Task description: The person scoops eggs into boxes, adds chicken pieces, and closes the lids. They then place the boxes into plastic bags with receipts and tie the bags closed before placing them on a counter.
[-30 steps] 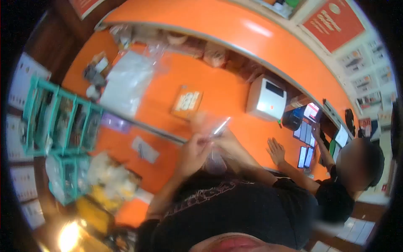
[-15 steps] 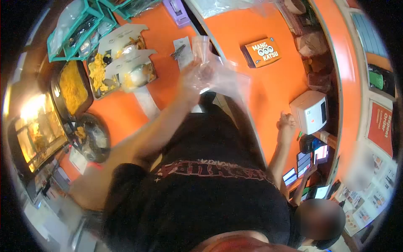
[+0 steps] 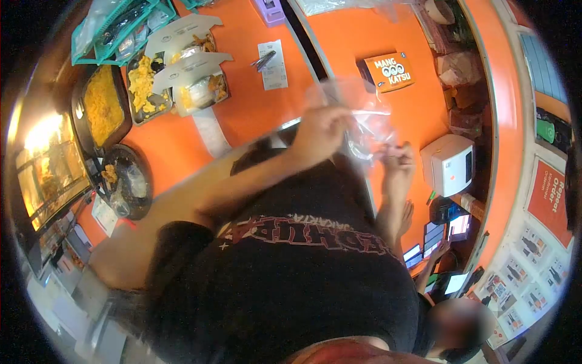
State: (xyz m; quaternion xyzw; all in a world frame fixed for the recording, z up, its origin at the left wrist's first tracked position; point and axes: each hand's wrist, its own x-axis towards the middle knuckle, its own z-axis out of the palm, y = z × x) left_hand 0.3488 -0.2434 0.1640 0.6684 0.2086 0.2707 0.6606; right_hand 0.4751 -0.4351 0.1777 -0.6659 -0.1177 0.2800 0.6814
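So the biggest thing here is the orange counter (image 3: 254, 115), and the landmark on it is the orange box (image 3: 387, 71) printed "MANG KATSU", easily the clearest writing in view. The person's black shirt (image 3: 291, 291) fills the bottom, well below the box, and its red print is too warped to read. Far left of the box sit a dark tray of yellow food (image 3: 103, 109) and two open takeaway boxes (image 3: 182, 79) with cardboard lids up. The clear plastic bag (image 3: 364, 121) is held up in the air just below the box, stretched between both hands. Below and right of the box there's a white printer (image 3: 448, 164), and further right a red poster (image 3: 548, 194) that looks like it says "Repeat Order". The left hand (image 3: 318, 130), below-left of the box, is curled tight, gripping one edge of the bag. The right hand (image 3: 397, 159), straight below the box, has its fingers pinched narrow on the other edge. A co-worker's hand (image 3: 407, 212) is lower still. A receipt (image 3: 273, 57) lies left of the box, its print too small to read.
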